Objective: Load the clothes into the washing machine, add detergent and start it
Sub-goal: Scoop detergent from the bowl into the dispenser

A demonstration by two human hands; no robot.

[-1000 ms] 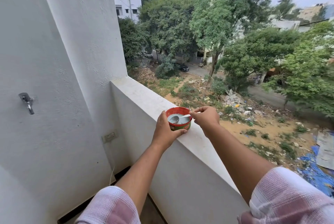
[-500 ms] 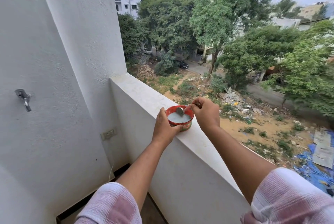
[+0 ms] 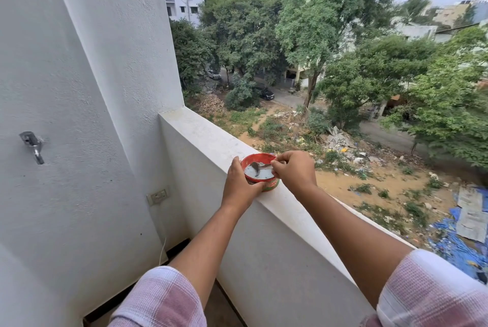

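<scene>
A small red and green detergent tub (image 3: 272, 183) stands on top of the white balcony ledge (image 3: 211, 136). It holds pale powder (image 3: 260, 174). My left hand (image 3: 240, 184) grips the tub's near left side. My right hand (image 3: 294, 170) pinches the handle of a metal spoon (image 3: 255, 168), whose bowl dips down into the powder. No clothes or washing machine are in view.
A white wall on the left carries a metal tap (image 3: 33, 144) and a wall socket (image 3: 157, 196) lower down. Beyond the ledge is a long drop to open ground, trees and a road. A strip of dark floor (image 3: 224, 308) shows below.
The spoon has tipped from lying flat over the tub to pointing its bowl down into the powder. My right hand has shifted slightly over the rim. My left hand stays on the tub.
</scene>
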